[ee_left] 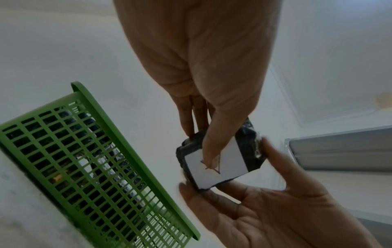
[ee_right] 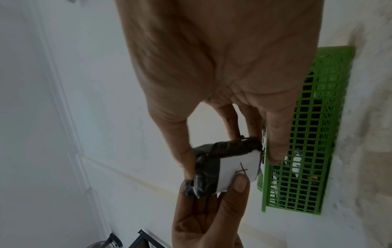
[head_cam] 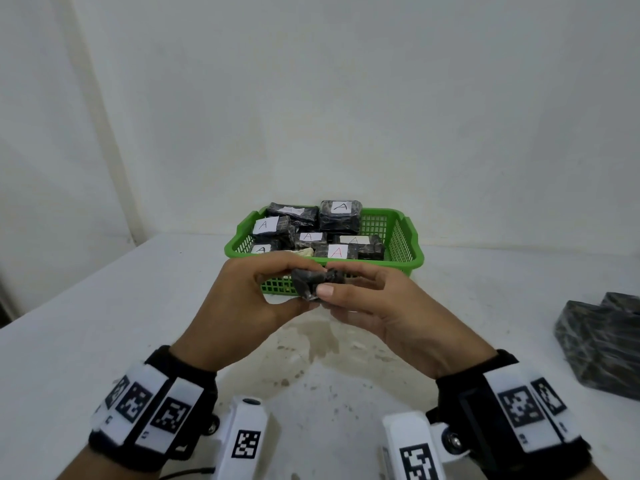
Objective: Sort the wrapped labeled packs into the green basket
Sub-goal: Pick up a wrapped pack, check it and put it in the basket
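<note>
From the head view, both hands hold one small dark pack [head_cam: 313, 282] in the air just in front of the green basket [head_cam: 403, 249], above the white table [head_cam: 104, 323]. The left hand [head_cam: 249, 296] pinches its left end with curled fingers and thumb; the right hand [head_cam: 377, 306] pinches the right end, thumb on the near side. The pack's long axis runs left to right between the hands. Its label faces down and away, unseen from here. In the basket lie about seven dark wrapped packs, most showing white labels marked "A", one of them in red [head_cam: 338, 251]. More dark packs [head_cam: 602, 341] lie on the table well to the right.

From the left wrist, the pack [ee_left: 250, 147] shows its white label [ee_left: 214, 167] to the camera, the left thumb [ee_left: 214, 142] pressed over the letter, and the right fingers [ee_left: 273, 159] touching the far end. The basket's mesh wall [ee_left: 89, 167] stands near on the left, packs dimly seen through it.

From the right wrist, the pack [ee_right: 224, 151] is tilted, label [ee_right: 235, 166] showing an "A". Right fingers [ee_right: 275, 134] and thumb [ee_right: 180, 142] clamp its ends, and the left thumb [ee_right: 239, 184] touches the label. The basket [ee_right: 307, 134] stands just behind.
</note>
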### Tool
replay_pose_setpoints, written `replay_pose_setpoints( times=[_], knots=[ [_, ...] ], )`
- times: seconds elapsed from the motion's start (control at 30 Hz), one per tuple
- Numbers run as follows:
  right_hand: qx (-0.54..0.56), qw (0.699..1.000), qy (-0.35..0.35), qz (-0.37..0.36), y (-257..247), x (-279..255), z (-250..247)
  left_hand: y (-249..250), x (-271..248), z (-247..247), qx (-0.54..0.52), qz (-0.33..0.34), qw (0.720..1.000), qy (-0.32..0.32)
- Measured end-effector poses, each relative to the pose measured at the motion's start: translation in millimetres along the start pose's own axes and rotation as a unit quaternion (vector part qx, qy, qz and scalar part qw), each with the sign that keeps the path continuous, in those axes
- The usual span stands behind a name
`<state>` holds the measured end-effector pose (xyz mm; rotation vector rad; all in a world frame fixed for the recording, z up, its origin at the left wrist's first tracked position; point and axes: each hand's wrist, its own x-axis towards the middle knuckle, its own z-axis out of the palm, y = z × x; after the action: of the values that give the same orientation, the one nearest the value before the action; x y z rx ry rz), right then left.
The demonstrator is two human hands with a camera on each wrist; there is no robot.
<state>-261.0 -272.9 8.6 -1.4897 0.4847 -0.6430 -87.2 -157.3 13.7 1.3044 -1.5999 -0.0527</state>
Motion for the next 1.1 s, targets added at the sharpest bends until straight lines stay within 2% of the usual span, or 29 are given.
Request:
replay_pose_setpoints(
  times=[0.1,0.23,0.33,0.43,0.53,0.63,0.73,0.93,1.1],
  knots=[
    [-0.005,1.000,0.012,-0.023,-4.6,-4.6,-0.5,1.3,0.2,-3.0,-0.006,0.001,1.000,-0.025],
    [-0.061,0.993,0.031,-0.098,-6.2,-6.8,-1.0,-1.7,-0.7,-5.3,-0.147,-0.105,0.981,-0.069],
    [-0.074,0.987,0.022,-0.139,-4.9,-5.9,2.0,-2.8,1.4,-1.7,-0.211,-0.145,0.965,-0.056],
    [-0.115,0.984,-0.002,-0.137,-1.8,-4.7,2.1,-4.1,3.3,-0.6,-0.207,-0.133,0.969,-0.023],
    [-0.124,0.988,-0.051,-0.079,-3.4,-7.4,1.3,-7.3,3.0,-3.2,-0.222,-0.121,0.967,0.004],
    [-0.081,0.994,-0.017,-0.070,-3.2,-8.1,6.3,-4.4,1.6,-1.8,-0.218,-0.093,0.971,-0.003],
    [-0.095,0.992,0.022,-0.084,-3.4,-6.7,9.1,0.1,1.8,-0.7,-0.202,-0.068,0.977,0.001],
    [0.034,0.998,-0.050,-0.014,-5.5,-7.1,10.3,-1.0,-0.3,-0.3,-0.157,-0.014,0.987,0.000],
    [0.046,0.998,-0.018,-0.042,2.6,-3.0,13.3,-0.4,0.1,-0.5,-0.160,0.008,0.987,-0.014]
  ],
)
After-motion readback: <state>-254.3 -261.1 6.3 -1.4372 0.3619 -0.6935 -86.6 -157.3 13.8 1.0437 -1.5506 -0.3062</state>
